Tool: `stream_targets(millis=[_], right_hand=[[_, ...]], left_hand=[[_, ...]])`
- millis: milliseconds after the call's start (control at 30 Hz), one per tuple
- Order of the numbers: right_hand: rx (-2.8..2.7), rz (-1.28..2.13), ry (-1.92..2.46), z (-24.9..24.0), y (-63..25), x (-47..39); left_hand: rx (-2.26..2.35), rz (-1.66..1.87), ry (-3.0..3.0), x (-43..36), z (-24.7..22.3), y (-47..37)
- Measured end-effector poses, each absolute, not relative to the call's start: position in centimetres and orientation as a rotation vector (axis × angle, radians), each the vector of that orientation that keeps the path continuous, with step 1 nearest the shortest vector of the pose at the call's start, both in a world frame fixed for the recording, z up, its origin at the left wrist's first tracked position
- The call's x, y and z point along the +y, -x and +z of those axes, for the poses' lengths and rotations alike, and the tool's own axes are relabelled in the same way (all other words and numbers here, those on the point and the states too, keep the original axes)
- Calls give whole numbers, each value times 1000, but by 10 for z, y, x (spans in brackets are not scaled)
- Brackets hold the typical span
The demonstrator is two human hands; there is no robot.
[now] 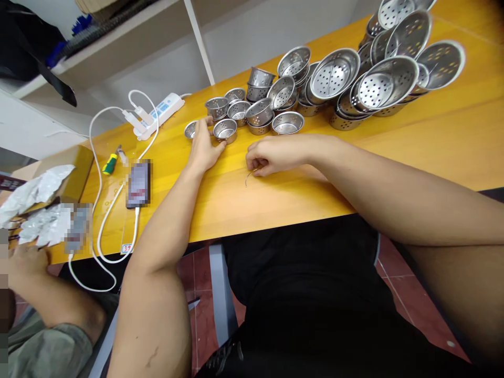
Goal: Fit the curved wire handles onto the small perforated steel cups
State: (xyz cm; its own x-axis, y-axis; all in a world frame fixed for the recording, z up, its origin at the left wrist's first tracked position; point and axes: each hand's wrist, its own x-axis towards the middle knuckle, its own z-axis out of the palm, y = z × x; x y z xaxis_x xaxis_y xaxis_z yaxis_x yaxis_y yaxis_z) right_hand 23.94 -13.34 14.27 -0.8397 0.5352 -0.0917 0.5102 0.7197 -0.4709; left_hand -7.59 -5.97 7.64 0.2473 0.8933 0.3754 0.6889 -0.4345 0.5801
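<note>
My left hand (205, 146) reaches to the front of a group of small perforated metal cups, its thumb and fingers apart around the near side of one cup (225, 130). Another small cup (190, 129) lies just left of its fingers. My right hand (264, 156) is closed over the table to the right, pinching a thin curved wire (247, 179) that hangs from the fingertips. Just behind the right hand stands a shallow metal cup (288, 124). Stacked cups (260, 115) rise beyond both hands.
Larger perforated bowls (334, 76) are stacked at the back right of the yellow table (224, 202). On the left are a phone (138, 184), white cables, a power strip (161, 114), a green-yellow screwdriver (110, 164) and plastic bags (47, 226). Another person's hand (29, 258) rests at the far left.
</note>
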Motion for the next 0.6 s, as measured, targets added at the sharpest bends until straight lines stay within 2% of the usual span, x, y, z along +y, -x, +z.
stream_targets(millis=[200, 333, 500, 600], right_hand=[[-2930, 683, 1149, 158, -238, -144], [-2970, 616, 1243, 170, -231, -156], [-3001, 391, 1352, 172, -217, -166], [-2983, 363, 1326, 168, -213, -164]], left_hand=[[1502, 1190, -2297, -58, 92, 82], [1689, 1322, -2177, -54, 100, 91], [2045, 1144, -1918, -42, 86, 112], [1923, 1002, -2007, -23, 63, 134]])
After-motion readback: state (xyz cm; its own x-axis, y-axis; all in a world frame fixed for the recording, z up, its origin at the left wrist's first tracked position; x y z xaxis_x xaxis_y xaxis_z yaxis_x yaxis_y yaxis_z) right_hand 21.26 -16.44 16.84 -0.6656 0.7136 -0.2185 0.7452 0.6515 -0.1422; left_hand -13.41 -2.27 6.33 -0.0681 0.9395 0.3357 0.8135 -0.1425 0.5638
